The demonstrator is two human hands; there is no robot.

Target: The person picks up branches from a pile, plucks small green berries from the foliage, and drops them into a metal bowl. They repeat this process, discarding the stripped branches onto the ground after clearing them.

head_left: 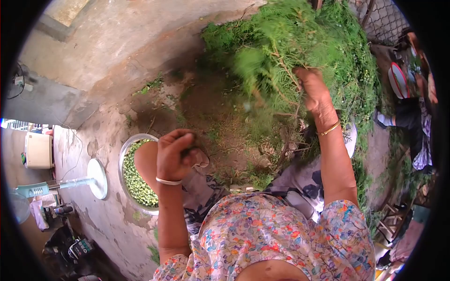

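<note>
Leafy green branch (286, 77) in the right hand (313, 89), forward of the lap.
The right arm reaches out nearly straight, its fingers wrapped round the stem; the sprays, partly blurred, fan forward and to the left of that fist. The left hand (176, 152), elbow bent, is raised well apart from the branch, nearer the body, its fingers curled inward; whether they pinch anything I cannot tell. A heap of greenery (358, 70) stands just beyond and right of the branch. A metal pan (121, 173) of small green pieces (133, 180) sits left of the left hand.
</note>
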